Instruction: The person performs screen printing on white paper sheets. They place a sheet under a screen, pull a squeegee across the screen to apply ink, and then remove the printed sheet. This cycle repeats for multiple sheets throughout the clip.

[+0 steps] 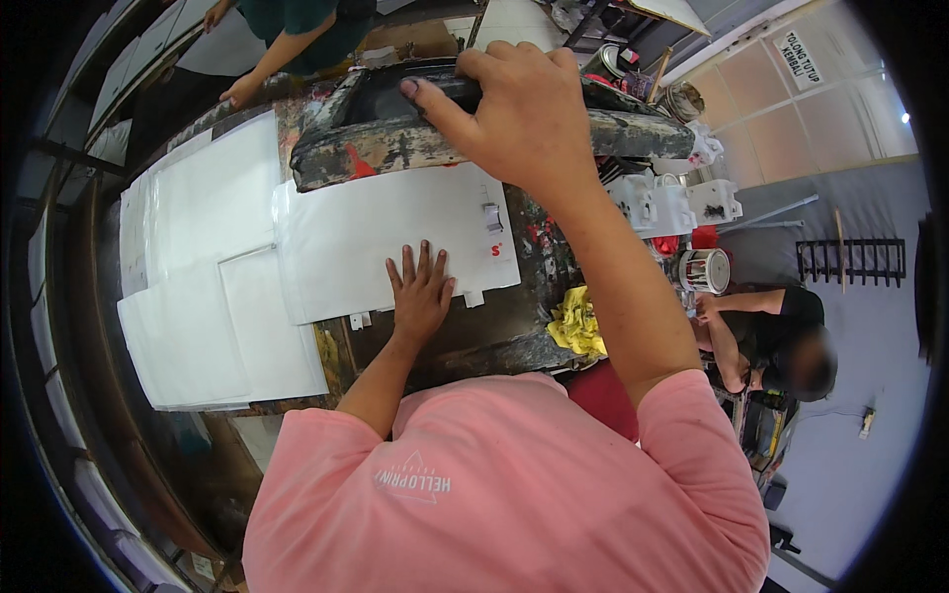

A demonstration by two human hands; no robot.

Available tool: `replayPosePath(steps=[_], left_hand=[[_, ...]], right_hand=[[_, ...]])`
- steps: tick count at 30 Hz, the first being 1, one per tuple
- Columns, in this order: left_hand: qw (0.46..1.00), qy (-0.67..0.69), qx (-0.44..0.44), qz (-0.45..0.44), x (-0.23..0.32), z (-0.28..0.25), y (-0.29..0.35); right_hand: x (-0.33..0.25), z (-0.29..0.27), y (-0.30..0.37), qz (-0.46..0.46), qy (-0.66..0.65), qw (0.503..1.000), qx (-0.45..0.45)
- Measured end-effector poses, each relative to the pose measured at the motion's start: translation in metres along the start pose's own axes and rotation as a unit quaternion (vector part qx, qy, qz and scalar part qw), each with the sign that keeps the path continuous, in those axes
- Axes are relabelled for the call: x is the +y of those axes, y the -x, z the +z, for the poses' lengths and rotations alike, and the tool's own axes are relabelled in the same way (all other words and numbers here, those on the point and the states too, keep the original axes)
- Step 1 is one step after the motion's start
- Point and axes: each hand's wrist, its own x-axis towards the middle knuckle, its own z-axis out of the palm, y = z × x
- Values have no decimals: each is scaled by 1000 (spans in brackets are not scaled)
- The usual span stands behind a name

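Note:
My left hand lies flat with fingers spread on the lower edge of a white sheet. That sheet has a small red mark near its right end, and small tabs show at its edges. Above it, a wooden screen-printing frame, stained with black and red ink, is tilted up. My right hand grips the frame's near bar, with the thumb on this side and fingers curled over the top. Dark ink smudges the thumb. The frame's far side is partly hidden behind my hand.
Overlapping white sheets cover the table's left side. A crumpled yellow cloth lies at the right edge, near white jugs and a paint can. One person's arm reaches in at far left; another person sits at right.

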Motion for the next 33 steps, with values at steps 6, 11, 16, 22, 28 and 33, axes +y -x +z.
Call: replayPosePath(steps=[6,11,16,22,28,33], left_hand=[[999,7,-25,-20,1,-2,4],[1000,3,18,1,-1,-1,9],[996,26,79,-15,7,-28,6],[643,754,122,-53,50,-163,-1],[392,861,47,-322,34,-138,49],[389,813,-5,-432,-3,-63,60]], right_hand=[[-3,-1,2,-2,11,1000,-15],[-5,-2,6,-21,18,1000,3],[-7,-1,6,-26,20,999,-7],[-15,14,68,-31,65,996,-55],[0,58,191,-21,-23,943,-332],[-4,103,270,3,-57,958,-282]])
